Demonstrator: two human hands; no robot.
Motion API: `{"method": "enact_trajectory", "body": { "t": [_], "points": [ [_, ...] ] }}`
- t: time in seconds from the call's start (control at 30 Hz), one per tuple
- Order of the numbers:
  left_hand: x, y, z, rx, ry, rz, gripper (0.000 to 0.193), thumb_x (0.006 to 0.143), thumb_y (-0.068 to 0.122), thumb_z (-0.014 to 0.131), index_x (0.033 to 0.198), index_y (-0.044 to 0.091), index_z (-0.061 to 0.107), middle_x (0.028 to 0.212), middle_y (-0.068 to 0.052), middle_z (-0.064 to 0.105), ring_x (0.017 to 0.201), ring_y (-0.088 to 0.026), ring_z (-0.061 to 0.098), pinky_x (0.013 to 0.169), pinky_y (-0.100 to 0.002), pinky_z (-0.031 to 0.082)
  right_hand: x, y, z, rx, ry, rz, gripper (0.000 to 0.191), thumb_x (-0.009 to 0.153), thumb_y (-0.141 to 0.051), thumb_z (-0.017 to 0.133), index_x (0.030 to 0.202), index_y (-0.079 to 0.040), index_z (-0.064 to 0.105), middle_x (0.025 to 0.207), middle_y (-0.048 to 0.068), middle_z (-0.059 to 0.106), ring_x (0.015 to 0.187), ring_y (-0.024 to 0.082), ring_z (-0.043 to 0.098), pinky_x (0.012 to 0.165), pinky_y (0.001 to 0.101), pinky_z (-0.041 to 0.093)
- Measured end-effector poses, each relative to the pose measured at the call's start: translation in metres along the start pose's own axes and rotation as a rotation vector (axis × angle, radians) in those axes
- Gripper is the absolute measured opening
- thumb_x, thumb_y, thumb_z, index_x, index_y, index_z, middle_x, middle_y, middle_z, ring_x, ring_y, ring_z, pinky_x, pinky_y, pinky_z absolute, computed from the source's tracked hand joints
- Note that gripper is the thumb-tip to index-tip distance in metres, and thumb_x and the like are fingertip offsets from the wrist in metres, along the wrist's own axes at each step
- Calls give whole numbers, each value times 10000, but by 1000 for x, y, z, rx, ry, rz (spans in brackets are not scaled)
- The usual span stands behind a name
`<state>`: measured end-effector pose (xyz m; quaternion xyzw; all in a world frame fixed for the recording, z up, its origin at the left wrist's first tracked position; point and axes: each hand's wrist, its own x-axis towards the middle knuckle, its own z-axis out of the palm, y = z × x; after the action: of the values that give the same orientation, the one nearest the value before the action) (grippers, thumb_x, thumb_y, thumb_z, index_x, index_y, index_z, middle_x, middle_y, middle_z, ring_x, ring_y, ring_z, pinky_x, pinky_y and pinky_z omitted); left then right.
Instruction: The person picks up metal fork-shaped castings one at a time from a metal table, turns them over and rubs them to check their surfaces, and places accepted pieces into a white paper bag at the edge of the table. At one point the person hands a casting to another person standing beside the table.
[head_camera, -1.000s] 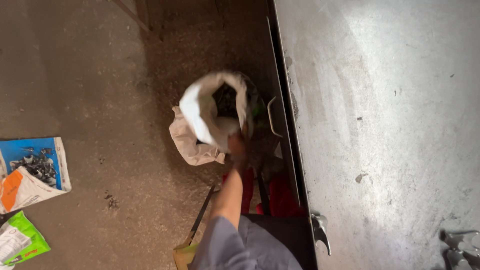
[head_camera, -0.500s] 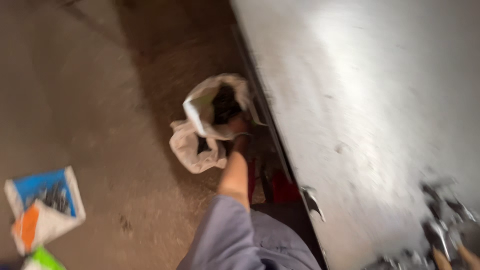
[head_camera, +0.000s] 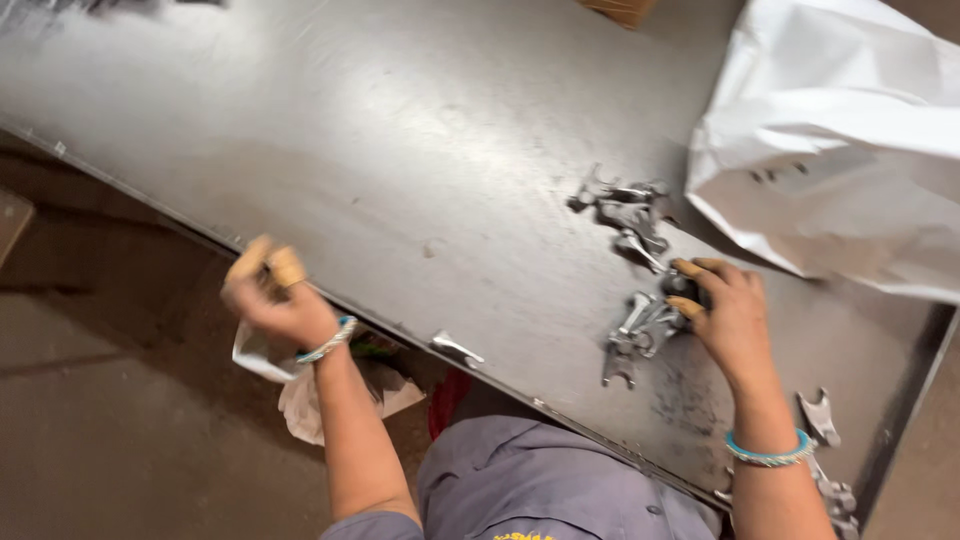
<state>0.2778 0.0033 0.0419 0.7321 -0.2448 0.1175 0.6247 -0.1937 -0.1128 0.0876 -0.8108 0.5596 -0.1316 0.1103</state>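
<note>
Table (head_camera: 380, 180) left half open; white sack (head_camera: 840, 150) blocks right (metal parts (head_camera: 630, 215) scattered beside).

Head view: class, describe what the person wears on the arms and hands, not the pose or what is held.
Both forearms are bare. The left hand has tan wrappings on some fingertips and a light blue bangle at the wrist. The right hand has yellowish fingertips and a turquoise bangle. Grey-blue clothing shows below.

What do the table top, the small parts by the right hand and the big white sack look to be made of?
Table top: sheet metal, dull grey, scuffed, with a soft sheen.
Small parts: probably cast metal, silvery, glinting.
White sack: likely woven plastic, stiff creases; the weave is too fine to confirm.
</note>
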Motion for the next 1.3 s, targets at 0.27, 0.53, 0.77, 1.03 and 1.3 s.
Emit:
{"method": "enact_trajectory", "body": {
  "t": [0.27, 0.53, 0.77, 1.03, 1.3],
  "points": [
    [-88, 138, 173, 248, -1482, 228, 1243, 424, 475, 1010, 1498, 513, 385, 1663, -7, 310, 1442, -433, 279, 1095, -635, 371, -48, 2, -7, 241, 50, 196, 377, 719, -221, 876, 1076, -141, 787, 1023, 82, 686, 989, 311, 585, 876, 416, 506],
    [-138, 180, 251, 620, -1729, 408, 1187, 459, 316, 1023, 1467, 528, 433, 1601, 80, 336, 1449, -438, 216, 1052, -761, 352, -112, 18, -14, 850, 198, 390, 301, 808, 47, 798, 1088, 11, 692, 1136, 94, 737, 1053, 188, 709, 949, 302, 577],
    [-161, 172, 217, 485, -1799, 402, 866, 583, 343, 933, 1381, 362, 598, 1487, 41, 472, 1361, -391, 354, 1075, -640, 429, -157, 46, 3, 1747, 376, 503, 315, 857, 142, 724, 1110, -26, 640, 1202, 129, 710, 1161, 233, 698, 991, 338, 582],
    [-207, 183, 75, -229, -1159, 477, 437, 952, 379, 772, 1337, 202, 664, 1237, -34, 714, 1185, -236, 657, 1084, -451, 517, -173, 53, 34, 2026, 268, 698, 323, 873, 51, 739, 1146, -91, 643, 1243, 115, 699, 1066, 185, 663, 866, 308, 539],
    [-267, 175, 14, -495, -1625, -644, 442, 792, 136, 881, 1172, 34, 679, 987, -55, 751, 863, -131, 711, 781, -297, 609, -172, 36, 40, 2067, 249, 678, 313, 908, 72, 712, 1182, -69, 654, 1238, 106, 690, 1083, 200, 668, 902, 346, 559]
  ]
}}
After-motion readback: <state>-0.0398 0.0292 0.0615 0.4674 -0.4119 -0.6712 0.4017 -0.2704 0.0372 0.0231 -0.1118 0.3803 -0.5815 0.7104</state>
